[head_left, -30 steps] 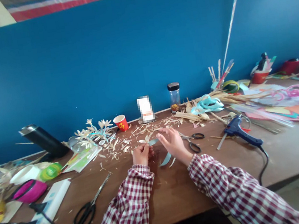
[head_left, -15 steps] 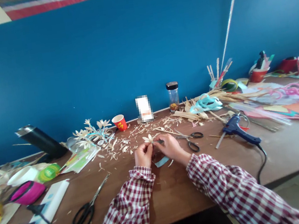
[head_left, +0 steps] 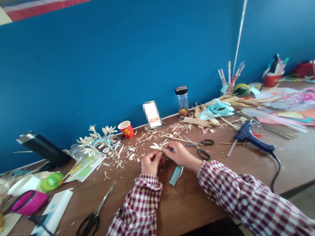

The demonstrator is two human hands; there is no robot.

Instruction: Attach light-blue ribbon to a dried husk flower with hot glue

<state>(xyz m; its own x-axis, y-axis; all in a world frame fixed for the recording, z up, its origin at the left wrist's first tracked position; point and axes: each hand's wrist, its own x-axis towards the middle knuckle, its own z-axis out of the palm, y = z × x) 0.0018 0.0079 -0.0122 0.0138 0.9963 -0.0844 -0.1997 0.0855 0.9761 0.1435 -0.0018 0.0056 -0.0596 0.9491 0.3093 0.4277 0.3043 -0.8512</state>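
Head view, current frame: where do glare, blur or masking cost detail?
In the head view, pale glare washes over the right of the table, and the blue panel brightens toward upper right; also in the head view, pixelation masks the white object at the back; at the head view's centre, the hands read clearly, but the pale petals look soft.

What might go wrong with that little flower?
The pale flower has thin petals, so squeezing by the left hand or the right hand might bend or tear them. The blue strip below the right hand could snag or twist. The right hand might also bump the black-handled scissors close beside it.
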